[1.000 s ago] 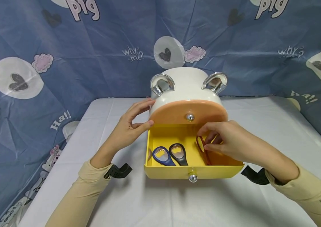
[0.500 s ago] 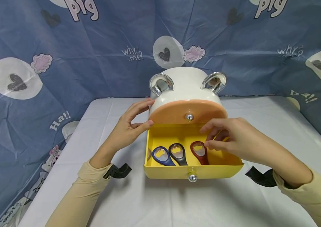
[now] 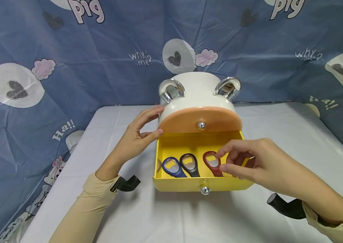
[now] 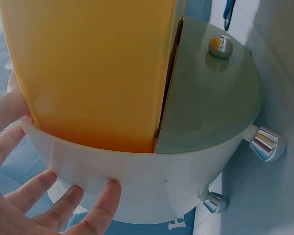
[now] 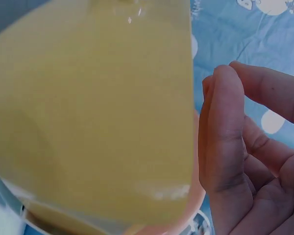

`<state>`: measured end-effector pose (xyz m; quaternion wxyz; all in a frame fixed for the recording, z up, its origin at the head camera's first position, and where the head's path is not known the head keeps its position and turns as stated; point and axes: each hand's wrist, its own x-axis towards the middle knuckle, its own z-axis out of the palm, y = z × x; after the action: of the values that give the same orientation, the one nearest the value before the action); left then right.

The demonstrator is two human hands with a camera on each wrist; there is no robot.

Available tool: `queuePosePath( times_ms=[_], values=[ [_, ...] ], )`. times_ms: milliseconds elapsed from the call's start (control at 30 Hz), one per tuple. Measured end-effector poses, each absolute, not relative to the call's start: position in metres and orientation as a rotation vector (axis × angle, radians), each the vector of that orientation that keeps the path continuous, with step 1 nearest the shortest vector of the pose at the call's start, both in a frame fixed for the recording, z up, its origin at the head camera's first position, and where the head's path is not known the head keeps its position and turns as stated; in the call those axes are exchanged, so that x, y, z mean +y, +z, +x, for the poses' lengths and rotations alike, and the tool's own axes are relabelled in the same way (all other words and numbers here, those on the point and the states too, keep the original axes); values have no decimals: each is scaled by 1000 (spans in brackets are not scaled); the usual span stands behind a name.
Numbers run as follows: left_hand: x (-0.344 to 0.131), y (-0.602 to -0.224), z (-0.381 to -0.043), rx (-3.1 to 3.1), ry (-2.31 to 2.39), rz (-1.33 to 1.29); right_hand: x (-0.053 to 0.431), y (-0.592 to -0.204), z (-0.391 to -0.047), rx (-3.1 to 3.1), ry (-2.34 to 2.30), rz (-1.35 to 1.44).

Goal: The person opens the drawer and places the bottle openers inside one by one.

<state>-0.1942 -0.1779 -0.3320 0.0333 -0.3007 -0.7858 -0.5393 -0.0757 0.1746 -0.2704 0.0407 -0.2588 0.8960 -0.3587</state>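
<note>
A white, rounded box (image 3: 198, 86) with silver ears has its yellow lower drawer (image 3: 183, 185) pulled out. Inside it lie a blue bottle opener (image 3: 174, 167), a black bottle opener (image 3: 190, 166) and a red bottle opener (image 3: 213, 164), handles toward the drawer front. My left hand (image 3: 136, 136) rests its spread fingers on the box's left side; the left wrist view shows the fingertips (image 4: 112, 188) on the white wall. Over the drawer's right side hovers my right hand (image 3: 251, 158), fingers loosely bent, thumb and index apart beside the red opener, holding nothing.
Above the drawer is the box's orange upper front (image 3: 183, 123) with a silver knob (image 3: 201, 125). A white cloth (image 3: 122, 219) covers the table, and a blue patterned curtain (image 3: 104, 67) hangs behind it. A black strap (image 3: 286, 206) juts from the right wrist.
My right hand has let go of the red bottle opener, which went from standing on edge to lying flat. That hand then moved back to the right and nearer. The left hand stays put.
</note>
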Motion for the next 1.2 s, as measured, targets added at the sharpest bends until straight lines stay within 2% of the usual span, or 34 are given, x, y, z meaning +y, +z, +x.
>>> queuePosePath(
  times_ms=[300,533,1200],
  values=[
    [-178,-332,-194,-2420,-1651,-924,171,-290,-60,2628,-1177,-966],
    [-178,-332,-194,-2413,-1660,-931,164,-303,-52,2535,-1143,-829],
    [-178,-332,-194,-2410,-1655,-930,147,-328,-46,2594,-1081,-756]
  ],
)
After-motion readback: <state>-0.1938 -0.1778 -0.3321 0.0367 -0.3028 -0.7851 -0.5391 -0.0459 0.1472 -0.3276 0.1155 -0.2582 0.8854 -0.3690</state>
